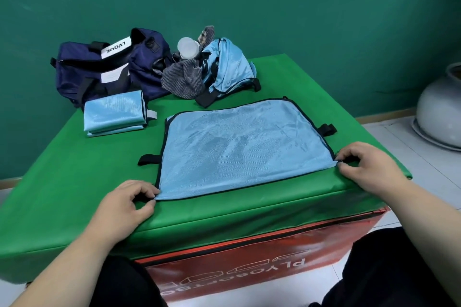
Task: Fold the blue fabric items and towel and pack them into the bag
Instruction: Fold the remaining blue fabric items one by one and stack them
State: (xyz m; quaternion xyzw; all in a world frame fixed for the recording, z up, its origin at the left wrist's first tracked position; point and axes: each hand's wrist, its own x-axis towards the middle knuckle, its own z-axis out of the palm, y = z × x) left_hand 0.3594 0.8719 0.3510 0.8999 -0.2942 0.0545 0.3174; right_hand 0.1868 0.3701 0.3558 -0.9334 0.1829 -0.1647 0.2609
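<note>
The pot (pixel 441 107) is cut off by the right edge, and the towel (pixel 182 77) hides the base of the bottle (pixel 187 48).

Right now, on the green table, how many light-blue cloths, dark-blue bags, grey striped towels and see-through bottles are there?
Light-blue cloths: 3 (folded cloth, spread cloth, bunched cloth)
Navy bag: 1
Grey striped towel: 1
Clear bottle: 1
Total: 6
</note>
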